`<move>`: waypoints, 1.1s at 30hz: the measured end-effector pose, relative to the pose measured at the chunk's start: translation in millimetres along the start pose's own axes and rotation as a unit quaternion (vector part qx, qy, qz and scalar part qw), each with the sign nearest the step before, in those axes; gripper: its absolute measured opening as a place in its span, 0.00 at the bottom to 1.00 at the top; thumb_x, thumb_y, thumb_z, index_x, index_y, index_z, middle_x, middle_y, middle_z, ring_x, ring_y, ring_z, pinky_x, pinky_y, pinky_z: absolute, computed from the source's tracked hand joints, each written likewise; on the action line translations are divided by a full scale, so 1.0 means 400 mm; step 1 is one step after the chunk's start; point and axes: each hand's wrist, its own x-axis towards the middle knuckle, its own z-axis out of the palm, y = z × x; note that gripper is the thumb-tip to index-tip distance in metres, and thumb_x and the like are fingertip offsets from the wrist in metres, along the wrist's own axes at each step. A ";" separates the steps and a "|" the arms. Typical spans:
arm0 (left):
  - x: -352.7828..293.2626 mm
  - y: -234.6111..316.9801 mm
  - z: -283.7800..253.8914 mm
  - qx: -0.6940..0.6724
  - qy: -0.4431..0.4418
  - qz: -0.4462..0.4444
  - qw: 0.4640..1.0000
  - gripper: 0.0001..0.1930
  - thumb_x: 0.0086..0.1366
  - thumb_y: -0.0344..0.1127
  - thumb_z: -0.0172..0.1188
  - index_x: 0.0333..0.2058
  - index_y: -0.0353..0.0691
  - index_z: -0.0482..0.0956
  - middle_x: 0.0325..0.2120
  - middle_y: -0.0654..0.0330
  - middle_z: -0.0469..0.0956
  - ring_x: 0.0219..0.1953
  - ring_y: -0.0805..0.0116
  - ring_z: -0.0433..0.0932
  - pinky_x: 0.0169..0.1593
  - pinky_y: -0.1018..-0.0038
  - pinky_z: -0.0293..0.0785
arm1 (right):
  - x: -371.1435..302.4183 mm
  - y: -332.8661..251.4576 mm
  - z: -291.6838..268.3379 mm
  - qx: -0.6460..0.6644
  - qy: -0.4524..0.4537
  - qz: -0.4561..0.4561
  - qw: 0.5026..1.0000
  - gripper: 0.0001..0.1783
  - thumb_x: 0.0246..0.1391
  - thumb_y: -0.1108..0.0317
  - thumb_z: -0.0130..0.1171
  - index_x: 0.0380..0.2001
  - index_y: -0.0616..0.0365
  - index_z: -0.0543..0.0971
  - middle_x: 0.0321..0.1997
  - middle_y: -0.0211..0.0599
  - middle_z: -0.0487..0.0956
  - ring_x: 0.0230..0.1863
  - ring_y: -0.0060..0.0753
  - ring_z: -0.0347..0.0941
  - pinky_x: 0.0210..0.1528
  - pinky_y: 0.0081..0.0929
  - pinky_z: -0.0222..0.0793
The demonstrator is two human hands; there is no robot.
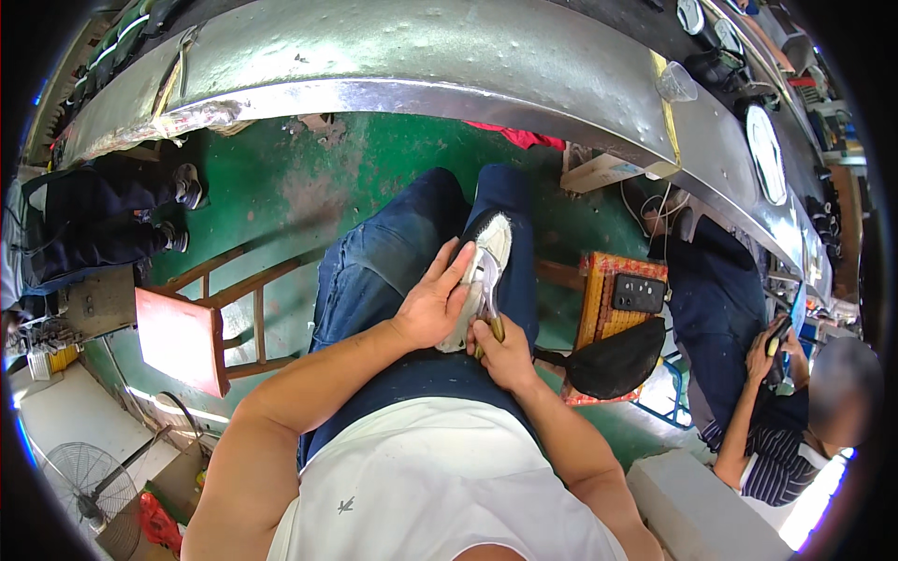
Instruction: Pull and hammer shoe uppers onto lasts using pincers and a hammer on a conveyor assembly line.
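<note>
A white shoe (493,241) lies sole-side partly up across my thighs, toe pointing away from me. My left hand (433,304) rests along the shoe's left side with its fingers stretched out and slightly apart, touching it. Near the heel end, my right hand (505,353) is closed around a small tool with a yellow-brown handle (498,327). The tool's working end is hidden against the shoe, so its exact kind does not show. My legs in blue jeans (374,234) support the shoe.
A metal-edged workbench (393,98) curves across the front, with a white sole (765,154) and a plastic cup (675,82) on it. At left stands a wooden stool (182,332). To my right, a stool seat (599,299) bears a phone and black bag; beyond sits a co-worker (776,411).
</note>
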 end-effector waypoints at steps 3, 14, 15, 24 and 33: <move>0.009 0.014 -0.011 0.013 -0.032 -0.020 0.999 0.33 0.71 0.34 0.51 0.73 0.53 0.55 0.65 0.34 0.63 0.60 0.32 0.71 0.61 0.56 0.73 | 0.003 0.009 -0.037 0.096 -0.013 0.044 0.994 0.15 0.68 0.58 0.58 0.45 0.61 0.76 0.34 0.32 0.78 0.30 0.23 0.74 0.21 0.15 0.59; 0.027 0.048 -0.012 0.096 -0.078 -0.055 0.991 0.29 0.73 0.40 0.48 0.71 0.59 0.59 0.60 0.31 0.68 0.44 0.30 0.80 0.52 0.49 0.78 | -0.009 -0.192 -0.232 -0.059 -0.086 0.125 0.987 0.26 0.72 0.51 0.49 0.50 0.68 0.75 0.41 0.43 0.83 0.37 0.32 0.82 0.26 0.26 0.78; 0.024 0.050 -0.012 0.092 -0.089 -0.062 0.990 0.28 0.73 0.40 0.48 0.71 0.59 0.59 0.60 0.30 0.68 0.45 0.29 0.80 0.52 0.49 0.79 | 0.009 -0.187 -0.205 -0.108 -0.053 0.010 0.993 0.27 0.72 0.50 0.46 0.47 0.68 0.76 0.37 0.42 0.82 0.34 0.31 0.81 0.27 0.28 0.76; 0.017 0.031 -0.030 0.099 -0.120 -0.067 0.985 0.28 0.73 0.39 0.49 0.71 0.62 0.61 0.63 0.30 0.64 0.46 0.31 0.80 0.53 0.50 0.79 | 0.071 -0.234 -0.187 -0.412 -0.063 -0.098 0.904 0.27 0.73 0.52 0.42 0.32 0.65 0.76 0.25 0.43 0.80 0.26 0.37 0.79 0.34 0.35 0.73; 0.008 0.045 -0.013 0.070 -0.132 -0.140 0.979 0.37 0.74 0.42 0.49 0.74 0.41 0.41 0.68 0.31 0.57 0.61 0.33 0.71 0.63 0.55 0.70 | 0.050 -0.204 -0.172 -0.266 -0.004 -0.111 0.958 0.26 0.73 0.52 0.42 0.36 0.66 0.76 0.28 0.43 0.80 0.29 0.38 0.79 0.36 0.35 0.74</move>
